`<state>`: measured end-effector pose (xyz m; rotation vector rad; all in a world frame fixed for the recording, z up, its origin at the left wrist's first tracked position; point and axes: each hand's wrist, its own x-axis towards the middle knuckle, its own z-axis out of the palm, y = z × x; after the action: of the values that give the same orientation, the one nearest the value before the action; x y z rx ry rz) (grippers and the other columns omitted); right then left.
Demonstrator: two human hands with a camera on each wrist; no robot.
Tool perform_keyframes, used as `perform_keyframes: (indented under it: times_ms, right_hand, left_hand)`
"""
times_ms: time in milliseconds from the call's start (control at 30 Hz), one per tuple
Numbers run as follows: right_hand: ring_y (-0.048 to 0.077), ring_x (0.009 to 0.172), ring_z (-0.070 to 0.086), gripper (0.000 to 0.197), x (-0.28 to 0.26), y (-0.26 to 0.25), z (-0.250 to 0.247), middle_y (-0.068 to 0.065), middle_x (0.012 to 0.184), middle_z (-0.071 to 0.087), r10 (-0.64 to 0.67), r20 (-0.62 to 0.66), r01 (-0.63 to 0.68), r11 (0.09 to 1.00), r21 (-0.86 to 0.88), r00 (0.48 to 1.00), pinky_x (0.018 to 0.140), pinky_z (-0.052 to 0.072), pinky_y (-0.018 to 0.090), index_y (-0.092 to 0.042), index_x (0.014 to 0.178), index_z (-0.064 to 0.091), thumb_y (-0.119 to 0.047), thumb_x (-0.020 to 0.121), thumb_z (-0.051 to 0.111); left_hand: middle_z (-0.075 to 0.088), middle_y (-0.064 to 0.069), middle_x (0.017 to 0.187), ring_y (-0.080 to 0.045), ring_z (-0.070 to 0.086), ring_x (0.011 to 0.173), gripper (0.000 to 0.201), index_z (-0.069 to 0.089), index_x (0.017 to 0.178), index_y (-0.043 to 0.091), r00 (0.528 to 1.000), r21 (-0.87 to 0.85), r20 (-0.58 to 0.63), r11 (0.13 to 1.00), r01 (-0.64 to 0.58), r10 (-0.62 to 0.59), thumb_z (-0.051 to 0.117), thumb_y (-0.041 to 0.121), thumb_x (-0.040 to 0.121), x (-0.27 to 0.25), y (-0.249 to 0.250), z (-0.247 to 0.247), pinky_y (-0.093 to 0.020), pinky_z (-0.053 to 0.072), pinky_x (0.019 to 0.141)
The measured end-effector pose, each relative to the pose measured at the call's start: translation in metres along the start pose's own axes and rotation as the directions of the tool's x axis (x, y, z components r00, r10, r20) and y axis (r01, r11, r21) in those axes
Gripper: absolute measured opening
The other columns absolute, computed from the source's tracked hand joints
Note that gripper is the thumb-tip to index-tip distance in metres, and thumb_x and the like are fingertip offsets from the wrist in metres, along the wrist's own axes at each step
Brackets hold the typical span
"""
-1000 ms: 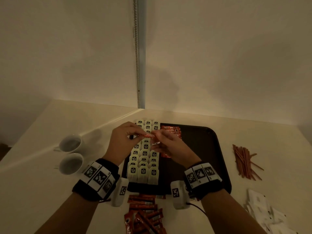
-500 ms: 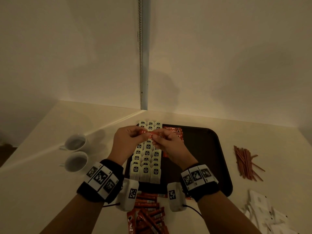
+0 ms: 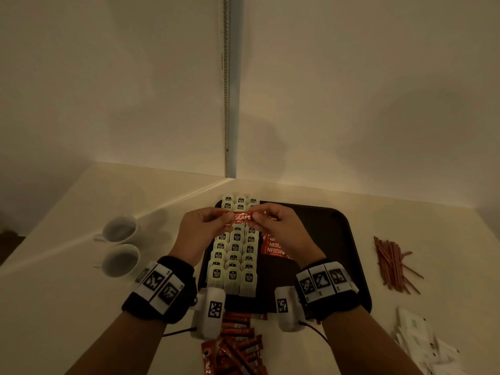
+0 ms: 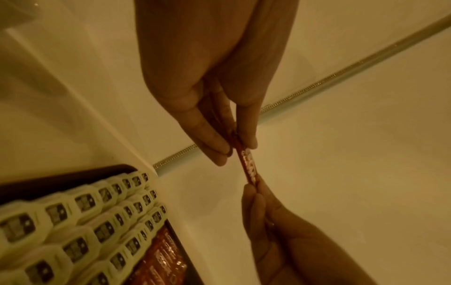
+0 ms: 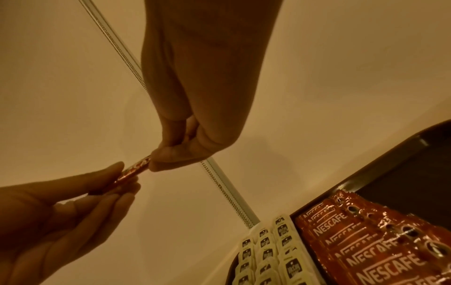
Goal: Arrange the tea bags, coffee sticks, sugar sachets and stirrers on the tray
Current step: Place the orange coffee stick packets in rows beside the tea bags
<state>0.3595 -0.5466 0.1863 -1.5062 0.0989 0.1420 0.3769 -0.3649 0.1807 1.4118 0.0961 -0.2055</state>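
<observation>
I hold one coffee stick (image 3: 241,218) level above the tray (image 3: 328,234), over the far end of the tea bags (image 3: 234,255). My left hand (image 3: 201,231) pinches its left end between thumb and fingertips; my right hand (image 3: 278,226) pinches its right end the same way. The printed face of the stick points up toward the head camera. In the left wrist view the stick (image 4: 247,166) spans the gap between the two pinches, clear of the tray. The right wrist view shows the same stick (image 5: 134,170).

The tea bags fill the tray's left part in three overlapping columns. Just right of them, placed sticks (image 3: 273,247) lie overlapped on the tray, partly under my right hand. The rest of the tray floor is bare.

On the table (image 3: 67,307), loose sticks (image 3: 238,345) sit in a heap near the tray's front edge. Stirrers (image 3: 392,262) lie in a pile to the right, and sachets (image 3: 422,345) lie near the front right. Two cups (image 3: 120,246) stand left of the tray.
</observation>
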Motion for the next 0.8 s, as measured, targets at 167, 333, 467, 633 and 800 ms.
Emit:
perform_keyframes:
  times_ms: [167,333,467,633,800]
  right_hand:
    - [0.005,0.074,0.066,0.015,0.0,-0.006,-0.01,0.004,0.092,0.068,-0.024,-0.011,0.021,0.982,-0.186,1.0,0.07,0.053,0.015,-0.011,0.098,0.069,-0.005,0.087,0.062]
    - [0.016,0.088,0.067,0.015,0.006,-0.004,-0.038,0.005,0.103,0.066,0.002,-0.066,-0.022,0.951,-0.309,0.998,0.071,0.054,0.02,-0.012,0.1,0.067,-0.008,0.089,0.059]
    - [0.012,0.094,0.063,0.011,0.007,0.027,-0.08,-0.001,0.102,0.066,0.02,-0.173,-0.116,0.817,-0.566,0.985,0.084,0.052,0.03,-0.017,0.096,0.062,-0.013,0.086,0.063]
    - [0.01,0.095,0.059,0.014,-0.008,0.079,-0.102,-0.004,0.1,0.064,0.176,-0.201,-0.265,0.721,-0.64,0.964,0.092,0.049,0.033,-0.023,0.088,0.061,-0.012,0.083,0.066]
    - [0.012,0.102,0.059,0.013,-0.013,0.113,-0.096,-0.004,0.104,0.064,0.249,-0.246,-0.348,0.728,-0.59,0.937,0.096,0.047,0.033,-0.021,0.089,0.064,-0.013,0.081,0.07]
  left_hand:
    - [0.073,-0.007,0.077,-0.014,0.07,0.067,0.012,0.071,0.091,-0.002,0.996,0.124,-0.041,0.99,-0.07,0.076,0.071,0.002,0.08,0.003,0.001,0.003,-0.019,0.057,0.065]
    - [0.072,-0.005,0.096,-0.021,0.07,0.083,0.026,0.067,0.107,0.012,0.999,0.26,0.032,0.965,-0.024,0.016,0.071,0.022,0.083,-0.004,0.003,-0.005,-0.028,0.058,0.074]
    - [0.071,0.004,0.095,-0.013,0.068,0.083,0.013,0.067,0.101,0.021,0.997,0.406,0.07,0.914,-0.004,-0.027,0.058,0.026,0.092,-0.025,0.0,-0.038,-0.024,0.053,0.07]
    - [0.072,-0.002,0.088,-0.02,0.067,0.076,0.015,0.067,0.099,0.016,0.994,0.468,-0.006,0.878,0.101,-0.112,0.055,0.011,0.094,-0.062,-0.032,-0.098,-0.029,0.052,0.068]
    - [0.073,-0.008,0.081,-0.03,0.063,0.071,0.017,0.069,0.093,0.011,0.959,0.449,-0.178,0.849,0.279,-0.221,0.055,0.001,0.092,-0.096,-0.072,-0.147,-0.034,0.047,0.065]
